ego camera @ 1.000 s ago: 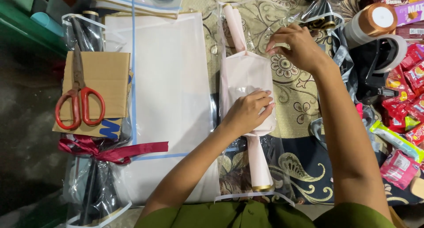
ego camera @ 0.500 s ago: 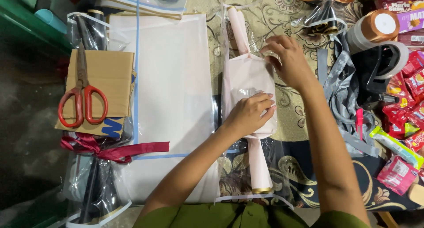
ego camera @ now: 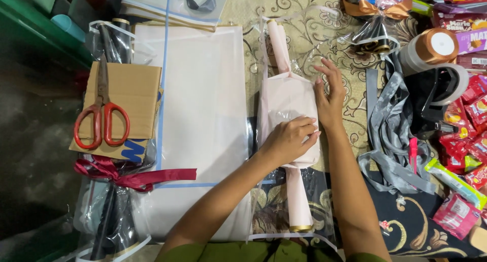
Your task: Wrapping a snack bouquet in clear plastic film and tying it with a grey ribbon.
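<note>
Mid-wrap from what I see: pale pink paper bundle [ego camera: 290, 110] w/ rolled stick ends lies centre on clear cellophane [ego camera: 264, 216]. Left hand [ego camera: 289, 140] curled, fingertips pressing the paper fold flat. Right hand [ego camera: 331, 97] at 3 o'clock of bundle, fingers open, flat against its edge. Next, I reckon, calls for holding the fold tight. Scissors [ego camera: 101, 117] far off at 9 o'clock.

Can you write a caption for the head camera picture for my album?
Left hand and right hand press on a pale pink paper-wrapped bundle, red-handled scissors lying nearby.
</note>
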